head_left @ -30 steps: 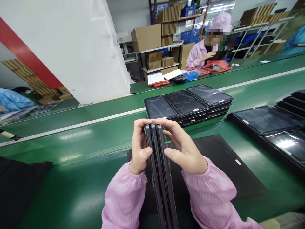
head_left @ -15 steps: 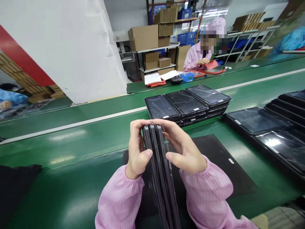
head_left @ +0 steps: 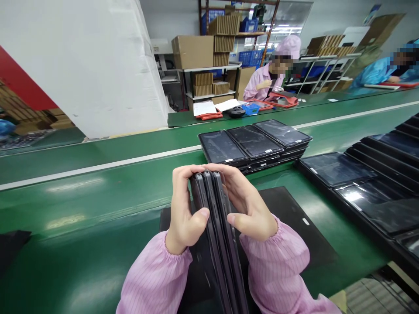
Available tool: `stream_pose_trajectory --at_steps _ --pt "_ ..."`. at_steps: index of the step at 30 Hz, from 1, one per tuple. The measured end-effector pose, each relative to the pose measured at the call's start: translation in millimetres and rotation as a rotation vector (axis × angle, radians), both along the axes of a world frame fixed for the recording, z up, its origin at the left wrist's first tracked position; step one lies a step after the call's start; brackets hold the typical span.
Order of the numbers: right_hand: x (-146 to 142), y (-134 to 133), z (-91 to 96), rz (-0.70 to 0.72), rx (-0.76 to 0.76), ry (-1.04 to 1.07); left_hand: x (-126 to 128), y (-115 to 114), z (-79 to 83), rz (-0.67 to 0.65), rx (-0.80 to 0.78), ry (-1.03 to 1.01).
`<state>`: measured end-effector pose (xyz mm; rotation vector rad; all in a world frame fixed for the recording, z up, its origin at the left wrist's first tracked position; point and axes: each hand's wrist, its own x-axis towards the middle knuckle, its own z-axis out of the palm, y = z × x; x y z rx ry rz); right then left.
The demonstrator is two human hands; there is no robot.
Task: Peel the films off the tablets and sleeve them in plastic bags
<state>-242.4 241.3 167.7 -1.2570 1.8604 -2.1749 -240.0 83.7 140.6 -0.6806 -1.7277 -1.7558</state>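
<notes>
Three black tablets (head_left: 220,235) stand on edge, pressed side by side, between my two hands. My left hand (head_left: 188,213) wraps the far left corner, its thumb lying against the left tablet. On the other side my right hand (head_left: 250,205) curls over the far end, thumb against the right tablet. The fingertips of both hands come together over the top. Under them lies a flat black mat (head_left: 281,218) with a small white label. The tablets' near ends run out of the picture at the bottom.
Beyond my hands sit stacks of film-covered tablets (head_left: 253,140). At the right are black trays (head_left: 319,185) with more tablets. A black sheet (head_left: 13,246) lies at the left. Across the green conveyor (head_left: 98,161), a person in pink (head_left: 258,83) works by a blue box (head_left: 250,109).
My view has turned slightly right, so surroundings shift left. Both hands keep their grip on the three tablets. The co-worker in pink has lowered the red item and now holds a hand raised.
</notes>
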Motion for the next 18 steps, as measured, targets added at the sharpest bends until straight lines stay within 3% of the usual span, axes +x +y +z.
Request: stream_pose_trajectory --at_steps 18 --pt "0.3 0.9 0.2 0.081 -0.075 -0.153 6.3 3.5 9.1 0.178 -0.161 0.172"
